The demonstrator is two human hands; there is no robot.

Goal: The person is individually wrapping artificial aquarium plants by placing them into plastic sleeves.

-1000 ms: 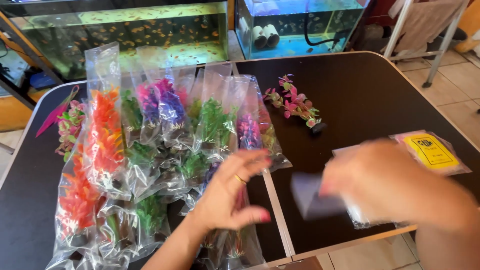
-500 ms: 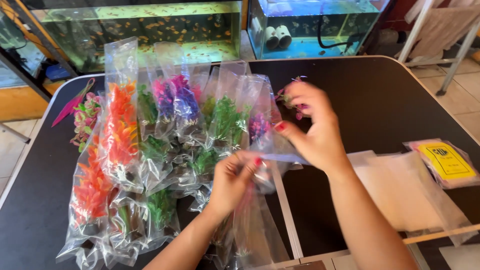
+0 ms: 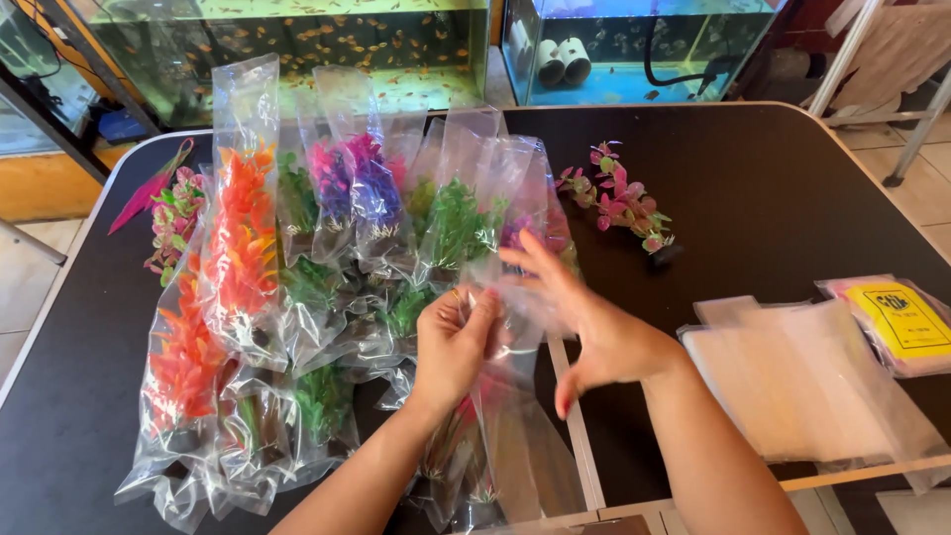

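Left hand (image 3: 458,342) pinching a clear plastic sleeve (image 3: 515,436) at its top edge, right hand (image 3: 584,322) open-fingered against it, above the black table (image 3: 783,188), fish tanks (image 3: 297,40) behind, both forearms reaching forward.

Two hands: left hand (image 3: 451,347), right hand (image 3: 584,322). One unbagged pink plant (image 3: 622,201) far right, one unbagged plant (image 3: 170,213) far left. Two orange bagged plants (image 3: 238,238). Two fish tanks (image 3: 297,40). One stack of empty bags (image 3: 802,381). Other bagged plants overlap, count unclear.
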